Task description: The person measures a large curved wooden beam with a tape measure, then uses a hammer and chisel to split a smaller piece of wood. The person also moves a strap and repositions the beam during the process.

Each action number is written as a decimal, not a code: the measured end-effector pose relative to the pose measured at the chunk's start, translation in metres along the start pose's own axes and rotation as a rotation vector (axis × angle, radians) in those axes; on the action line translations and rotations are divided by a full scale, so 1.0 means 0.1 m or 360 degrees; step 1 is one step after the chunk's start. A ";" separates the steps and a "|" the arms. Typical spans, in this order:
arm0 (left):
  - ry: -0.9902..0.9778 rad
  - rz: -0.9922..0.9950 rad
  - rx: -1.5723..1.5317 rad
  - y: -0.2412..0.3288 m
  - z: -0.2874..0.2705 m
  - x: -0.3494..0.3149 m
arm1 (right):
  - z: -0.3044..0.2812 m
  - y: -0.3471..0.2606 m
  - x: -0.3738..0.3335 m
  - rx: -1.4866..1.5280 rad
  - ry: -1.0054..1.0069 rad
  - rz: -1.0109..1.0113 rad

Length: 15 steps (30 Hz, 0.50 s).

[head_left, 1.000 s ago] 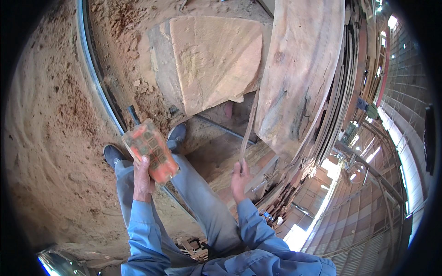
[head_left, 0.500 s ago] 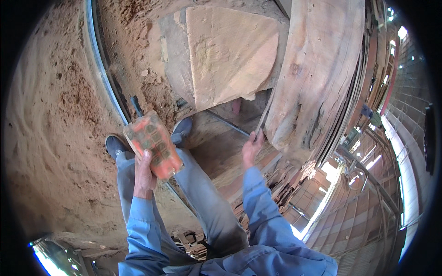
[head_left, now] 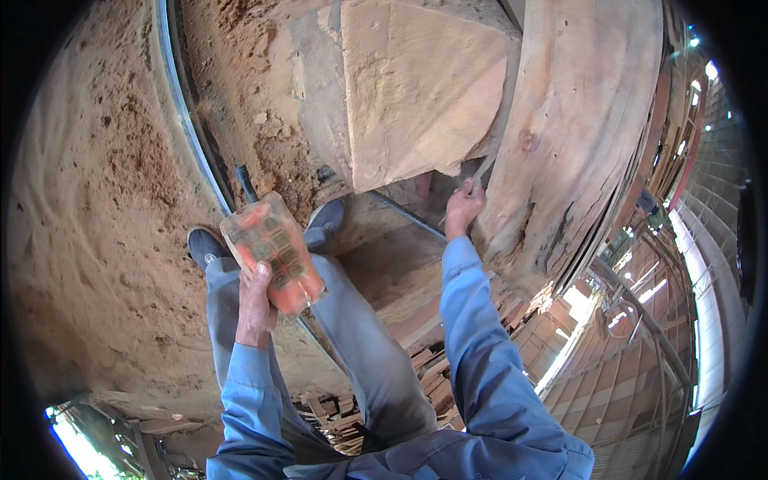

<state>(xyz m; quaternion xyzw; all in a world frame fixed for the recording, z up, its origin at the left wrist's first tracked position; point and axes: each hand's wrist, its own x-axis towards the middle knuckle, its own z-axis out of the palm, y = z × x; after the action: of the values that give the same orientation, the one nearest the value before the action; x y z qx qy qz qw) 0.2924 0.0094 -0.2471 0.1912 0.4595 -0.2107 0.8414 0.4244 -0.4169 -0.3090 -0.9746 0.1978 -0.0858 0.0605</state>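
Dirt floor under orange remote; timber at right.

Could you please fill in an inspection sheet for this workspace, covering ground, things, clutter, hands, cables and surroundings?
Surface: brown, dusty ground, uneven, crossed by a metal rail.
Things: orange handset with dark buttons; large pale slab; long plank to its right.
Clutter: wood scraps beside the right leg.
Hands: left hand holds the handset; right hand is by the plank's left edge, its grip too blurred to tell.
Cables: one thin dark length below the slab; cable or bar, unclear.
Surroundings: ribbed sheeting at right, with bright openings.
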 end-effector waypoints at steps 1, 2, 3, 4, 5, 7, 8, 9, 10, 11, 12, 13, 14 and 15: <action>0.0017 0.0006 0.0036 -0.01 -0.01 0.01 | -0.04 -0.12 -0.02 0.0007 0.0006 -0.0175; 0.0021 0.0022 0.0048 -0.02 -0.01 0.02 | -0.08 -0.26 -0.03 0.0014 0.0015 -0.0349; 0.0024 0.0036 0.0055 -0.02 -0.02 0.03 | -0.09 -0.43 -0.03 0.0130 -0.0088 -0.0241; 0.0005 0.0045 0.0068 -0.03 -0.02 0.03 | -0.12 -0.61 -0.03 0.0243 -0.0191 -0.0133; -0.0022 0.0050 0.0079 -0.04 -0.02 0.04 | -0.15 -0.79 -0.03 0.0395 -0.0289 -0.0083; -0.0044 0.0051 0.0094 -0.05 -0.02 0.05 | -0.20 -1.14 -0.01 0.0292 -0.0240 -0.0274; -0.0036 0.0046 0.0099 -0.05 -0.01 0.05 | -0.21 -1.31 -0.01 0.0339 -0.0188 -0.0398; -0.0073 0.0067 0.0078 -0.05 -0.01 0.05 | -0.23 -1.45 0.00 0.0382 -0.0134 -0.0523; -0.0048 0.0043 0.0090 -0.05 0.00 0.05 | -0.25 -1.55 0.02 0.0423 -0.0228 -0.0513; -0.0065 0.0044 0.0076 -0.04 0.00 0.06 | -0.27 -1.61 0.03 0.0461 -0.0324 -0.0501; -0.0097 0.0059 0.0047 -0.03 0.01 0.06 | -0.31 -1.63 0.02 0.0526 -0.0412 -0.0551; -0.0080 0.0058 0.0094 -0.02 0.01 0.05 | -0.35 -1.60 0.00 0.0524 -0.0370 -0.0448; -0.0075 0.0078 0.0115 0.00 0.01 0.05 | -0.40 -1.53 -0.03 0.0549 -0.0327 -0.0417; -0.0066 0.0088 0.0133 0.01 0.02 0.04 | -0.45 -1.41 -0.08 0.0577 -0.0307 -0.0417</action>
<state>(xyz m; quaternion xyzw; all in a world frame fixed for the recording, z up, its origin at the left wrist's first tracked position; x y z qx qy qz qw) 0.2965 0.0087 -0.2498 0.2345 0.4272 -0.2102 0.8475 0.4610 -0.2889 -0.2449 -0.9689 0.0444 -0.0335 0.2413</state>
